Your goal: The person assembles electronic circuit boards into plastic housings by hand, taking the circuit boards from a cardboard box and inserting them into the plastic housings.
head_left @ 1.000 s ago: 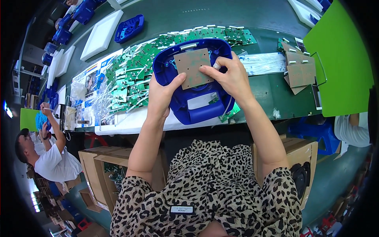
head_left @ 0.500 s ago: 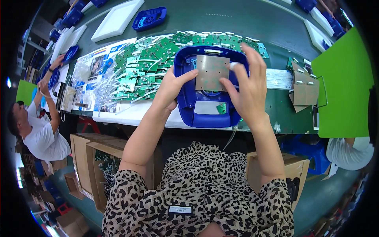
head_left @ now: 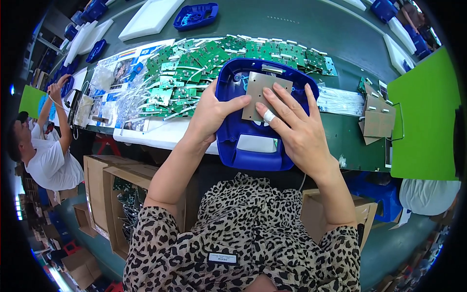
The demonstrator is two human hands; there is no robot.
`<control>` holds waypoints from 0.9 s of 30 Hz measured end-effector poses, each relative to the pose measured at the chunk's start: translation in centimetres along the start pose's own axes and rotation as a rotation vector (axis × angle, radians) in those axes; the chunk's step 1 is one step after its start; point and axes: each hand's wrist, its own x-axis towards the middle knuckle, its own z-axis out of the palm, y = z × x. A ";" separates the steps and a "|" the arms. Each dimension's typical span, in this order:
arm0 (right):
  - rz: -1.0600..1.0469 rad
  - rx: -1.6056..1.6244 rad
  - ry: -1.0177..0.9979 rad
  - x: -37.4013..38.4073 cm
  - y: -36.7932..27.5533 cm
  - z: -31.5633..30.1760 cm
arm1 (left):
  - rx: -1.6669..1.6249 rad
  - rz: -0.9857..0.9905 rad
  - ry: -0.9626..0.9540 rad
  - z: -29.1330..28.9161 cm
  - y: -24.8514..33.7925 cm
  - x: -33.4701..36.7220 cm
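A blue plastic housing (head_left: 258,163), open side up, is held over the near edge of the bench. My left hand (head_left: 210,111) grips its left wall, the thumb reaching in onto a square brown circuit board (head_left: 258,86) with small holes. My right hand (head_left: 299,134) lies across that board with fingers stretched out and spread, covering its lower right part. White tape wraps one of its fingers. A white connector (head_left: 272,69) with short wires shows at the board's far edge. How the board is seated underneath is hidden.
Green circuit boards (head_left: 194,63) with white cables spread behind the housing. Bagged cables (head_left: 340,100) and brown boards (head_left: 378,119) lie right. Another blue housing (head_left: 196,17) and a white foam tray (head_left: 148,19) stand farther back. A co-worker (head_left: 48,151) works at left. Cardboard boxes (head_left: 99,194) stand below.
My right hand has come down from above the housing's right side and now rests flat on the brown board. The housing has turned slightly clockwise; my left hand keeps its grip.
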 end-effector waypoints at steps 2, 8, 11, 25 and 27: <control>0.004 0.003 -0.005 -0.1 0.0 -0.1 | -0.013 -0.023 -0.012 -0.2 0.0 0.1; -0.009 0.021 -0.044 -0.6 -0.1 -0.5 | 0.034 -0.058 -0.019 -0.4 -0.1 -0.3; 0.004 0.053 -0.037 -0.6 0.3 -0.1 | 0.093 -0.006 -0.003 -0.1 -0.8 0.0; 0.683 1.051 0.367 -1.1 2.7 3.0 | 0.132 0.116 0.064 1.4 -1.0 -1.2; 0.733 1.165 0.370 -1.0 2.7 3.1 | 0.151 0.115 0.058 1.5 -1.1 -1.4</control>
